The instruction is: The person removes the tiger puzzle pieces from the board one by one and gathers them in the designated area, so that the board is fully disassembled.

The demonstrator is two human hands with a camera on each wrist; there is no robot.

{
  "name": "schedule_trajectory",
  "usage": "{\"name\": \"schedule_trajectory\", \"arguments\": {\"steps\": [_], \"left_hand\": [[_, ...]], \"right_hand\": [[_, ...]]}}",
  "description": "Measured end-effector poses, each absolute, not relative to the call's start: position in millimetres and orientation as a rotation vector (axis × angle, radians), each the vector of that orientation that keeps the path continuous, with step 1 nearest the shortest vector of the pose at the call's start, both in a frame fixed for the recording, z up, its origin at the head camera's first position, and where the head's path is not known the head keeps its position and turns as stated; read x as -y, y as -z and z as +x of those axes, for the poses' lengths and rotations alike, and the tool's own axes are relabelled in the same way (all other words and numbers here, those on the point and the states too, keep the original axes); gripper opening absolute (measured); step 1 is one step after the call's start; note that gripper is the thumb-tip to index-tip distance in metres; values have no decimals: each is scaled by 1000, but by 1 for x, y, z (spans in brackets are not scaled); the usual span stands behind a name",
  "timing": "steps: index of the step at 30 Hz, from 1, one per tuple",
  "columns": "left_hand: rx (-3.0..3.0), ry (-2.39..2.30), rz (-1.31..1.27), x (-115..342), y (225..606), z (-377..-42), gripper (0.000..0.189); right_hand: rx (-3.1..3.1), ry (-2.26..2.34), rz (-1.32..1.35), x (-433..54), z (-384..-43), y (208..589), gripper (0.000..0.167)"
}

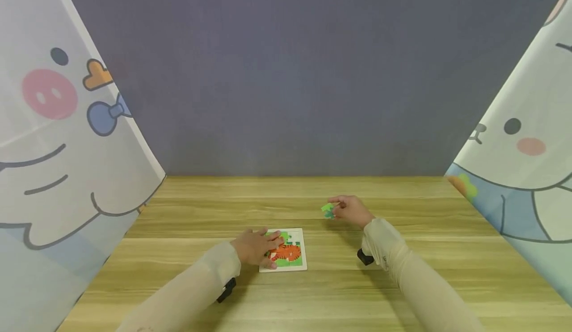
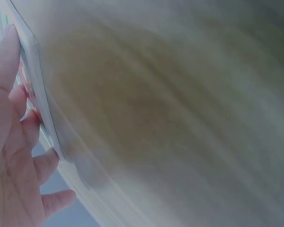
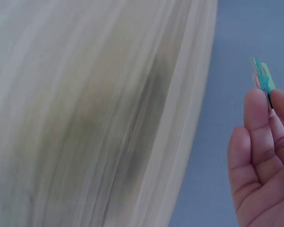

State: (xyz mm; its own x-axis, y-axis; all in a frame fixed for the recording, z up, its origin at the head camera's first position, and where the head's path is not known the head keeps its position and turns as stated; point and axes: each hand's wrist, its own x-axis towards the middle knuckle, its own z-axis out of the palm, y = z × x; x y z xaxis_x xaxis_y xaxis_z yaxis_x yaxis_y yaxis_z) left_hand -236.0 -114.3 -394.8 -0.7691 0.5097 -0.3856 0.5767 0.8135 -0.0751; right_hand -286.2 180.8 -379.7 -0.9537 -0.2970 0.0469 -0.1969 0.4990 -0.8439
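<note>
A square jigsaw puzzle (image 1: 292, 253) with a white frame and an orange striped tiger lies on the wooden table. Its upper right part shows a bare white gap. My left hand (image 1: 256, 247) rests over the puzzle's left side with fingers spread, hiding part of the picture; in the left wrist view the thumb and fingers lie along the white frame (image 2: 40, 85). To the right and farther back, my right hand (image 1: 353, 211) pinches a green and teal puzzle piece (image 1: 328, 210) above the table. The right wrist view shows that piece (image 3: 263, 75) edge-on between thumb and fingertips.
The wooden table (image 1: 201, 203) reaches back to a plain grey-blue wall (image 1: 286, 74). White cartoon-printed panels stand at the left (image 1: 44, 138) and right (image 1: 527, 173) sides. A black wrist camera (image 1: 365, 257) sits under the right sleeve.
</note>
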Motion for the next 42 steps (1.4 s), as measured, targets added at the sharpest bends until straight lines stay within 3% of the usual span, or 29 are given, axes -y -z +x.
{"name": "schedule_trajectory", "arguments": {"steps": [25,42], "left_hand": [[-2652,263,798,109,391,-236,75],[-2637,172,797,108,395,-240,75]], "right_hand": [[-2455,1636,-28,-226,-283,361,50],[-2355,1709,22,-245,-287,380,51]]}}
